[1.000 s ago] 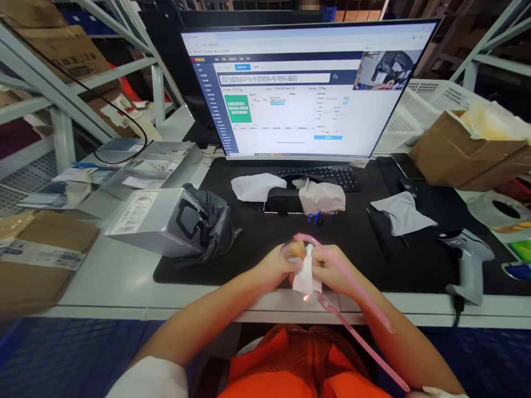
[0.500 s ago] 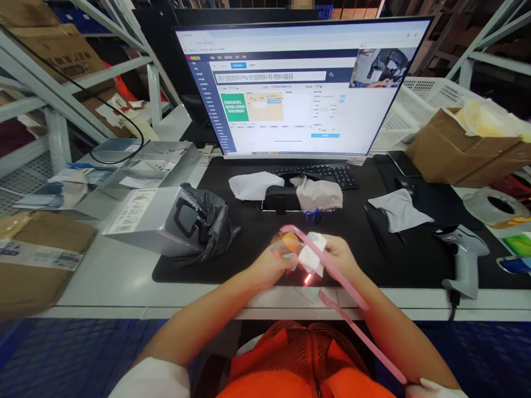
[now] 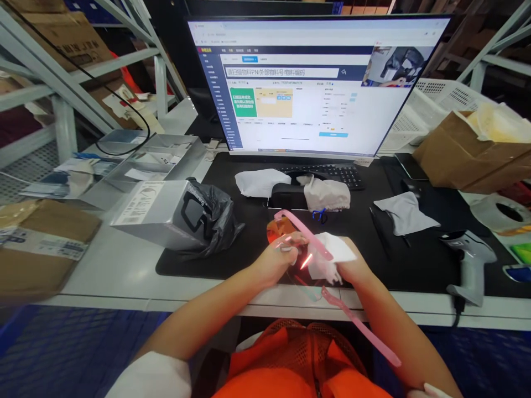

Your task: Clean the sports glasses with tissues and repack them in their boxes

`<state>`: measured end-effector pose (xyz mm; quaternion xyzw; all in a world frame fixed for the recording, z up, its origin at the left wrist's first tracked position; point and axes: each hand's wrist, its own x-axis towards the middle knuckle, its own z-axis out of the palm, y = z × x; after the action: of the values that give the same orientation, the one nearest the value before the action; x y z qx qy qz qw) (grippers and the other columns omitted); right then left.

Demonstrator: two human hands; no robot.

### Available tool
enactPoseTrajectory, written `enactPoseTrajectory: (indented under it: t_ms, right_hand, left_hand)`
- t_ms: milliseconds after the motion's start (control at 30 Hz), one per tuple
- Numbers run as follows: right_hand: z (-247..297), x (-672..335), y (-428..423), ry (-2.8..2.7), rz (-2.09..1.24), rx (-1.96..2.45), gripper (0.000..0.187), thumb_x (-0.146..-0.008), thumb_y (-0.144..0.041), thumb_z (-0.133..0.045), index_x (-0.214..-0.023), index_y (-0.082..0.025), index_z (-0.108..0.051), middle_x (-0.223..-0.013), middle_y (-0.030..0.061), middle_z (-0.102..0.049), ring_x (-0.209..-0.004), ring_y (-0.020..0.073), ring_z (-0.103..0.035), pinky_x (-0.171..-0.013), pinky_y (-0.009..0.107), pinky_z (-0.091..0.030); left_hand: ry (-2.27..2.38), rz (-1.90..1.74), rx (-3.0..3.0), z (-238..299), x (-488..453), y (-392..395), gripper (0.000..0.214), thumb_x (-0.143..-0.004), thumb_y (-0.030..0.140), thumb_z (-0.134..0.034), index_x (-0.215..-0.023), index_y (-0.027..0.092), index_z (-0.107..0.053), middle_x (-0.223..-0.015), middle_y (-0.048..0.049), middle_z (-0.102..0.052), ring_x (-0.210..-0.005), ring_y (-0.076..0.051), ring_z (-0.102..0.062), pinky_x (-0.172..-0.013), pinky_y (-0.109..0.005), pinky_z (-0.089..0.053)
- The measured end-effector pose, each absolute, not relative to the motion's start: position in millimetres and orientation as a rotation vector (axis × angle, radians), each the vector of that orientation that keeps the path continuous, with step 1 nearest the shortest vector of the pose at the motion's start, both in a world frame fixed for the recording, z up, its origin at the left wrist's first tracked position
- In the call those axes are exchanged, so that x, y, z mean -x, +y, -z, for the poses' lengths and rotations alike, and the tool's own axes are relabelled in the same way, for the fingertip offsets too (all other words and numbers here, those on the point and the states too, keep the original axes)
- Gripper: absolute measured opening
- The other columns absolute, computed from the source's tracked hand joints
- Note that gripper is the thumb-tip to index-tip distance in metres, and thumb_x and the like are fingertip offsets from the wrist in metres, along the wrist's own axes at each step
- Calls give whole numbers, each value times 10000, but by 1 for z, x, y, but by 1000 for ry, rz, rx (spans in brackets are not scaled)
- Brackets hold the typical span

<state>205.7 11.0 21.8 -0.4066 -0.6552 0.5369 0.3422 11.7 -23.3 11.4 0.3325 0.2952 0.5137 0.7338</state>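
Note:
My left hand [image 3: 269, 264] pinches a pair of sunglasses [image 3: 305, 228] near the bridge, just over the front of the black mat. They have pink temples and orange-red mirrored lenses, and the temples stretch toward my right forearm. Closed around a white cloth [image 3: 335, 249], my right hand [image 3: 353, 264] is beside the glasses; whether the cloth touches a lens I cannot tell. A bright reddish glint shows between the hands. Beyond them lie a black case [image 3: 286, 197], a beige-grey pouch [image 3: 329, 194] with a blue cord and a white pouch [image 3: 259, 183].
Left on the desk are a grey box [image 3: 161, 221] with a black plastic bag [image 3: 224, 213] and a cardboard parcel [image 3: 37, 260]. A monitor [image 3: 307, 110] and keyboard [image 3: 348, 177] stand behind. Rightward lie a grey cloth [image 3: 406, 213], a barcode scanner [image 3: 470, 265] and a tape roll [image 3: 481, 210].
The glasses have turned in my left hand, so the orange lens now shows more above my fingers. The cloth looks more spread out, and the whole view has shifted slightly.

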Motion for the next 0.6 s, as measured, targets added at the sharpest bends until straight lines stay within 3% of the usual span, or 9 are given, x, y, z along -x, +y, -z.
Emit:
enactPoseTrajectory:
  t_ms: [167,333,500,600]
  right_hand:
    - [-19,-197,4,-1792,-1599,981,329,-762,-462,-728,-623,-181,-629,-625,1,-616,-620,167,-569,-559,277,-478]
    - [-16,-194,4,-1722,-1486,1060,332,-800,-457,-683,-606,-193,-627,-592,-2,-607,-625,183,-588,-564,283,-492]
    - [-22,-204,10,-1421,-1331,1086,294,-808,-512,-639,-786,-231,-720,-715,66,-698,-735,266,-668,-636,376,-551]
    - [-24,-212,14,-1428,-1314,1016,361,-868,-564,-567,-956,-266,-750,-859,104,-733,-914,322,-691,-757,449,-574]
  left_hand:
    - [646,-1124,-732,-3,-14,-24,477,-578,476,-929,-877,157,-739,-963,-63,-673,-820,-164,-611,-764,-283,-451]
    - [650,-1066,-671,-4,-17,-25,561,-544,436,-954,-994,173,-747,-907,-49,-684,-759,-149,-610,-698,-260,-448]
    - [662,-1160,-605,-7,-12,-23,570,-621,530,-894,-1056,185,-766,-1280,-113,-650,-1137,-259,-605,-922,-328,-469]
    - [691,-1181,-584,-10,-8,-23,619,-621,566,-879,-1089,179,-762,-1366,-128,-614,-1231,-285,-564,-938,-328,-477]
